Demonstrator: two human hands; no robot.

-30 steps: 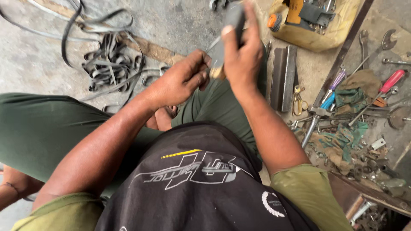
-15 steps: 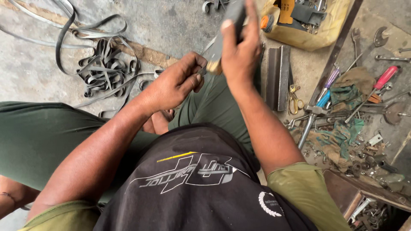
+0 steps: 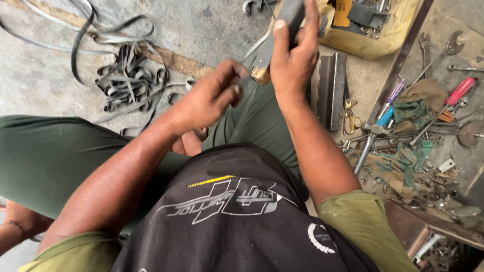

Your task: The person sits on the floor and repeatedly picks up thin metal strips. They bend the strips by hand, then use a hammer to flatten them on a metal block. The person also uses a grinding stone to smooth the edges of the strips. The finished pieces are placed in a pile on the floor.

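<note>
Plainly, with the right hand (image 3: 292, 60) clenched around a dark bar (image 3: 275, 38) held above the lap, its wooden end (image 3: 260, 74) could slip onto the left hand (image 3: 212, 95), whose fingers pinch just beside it.

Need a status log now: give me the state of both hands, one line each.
Left hand: fingers curled, pinching the end of a thin grey strap.
Right hand: closed around a dark wooden-ended tool, held upright.
</note>
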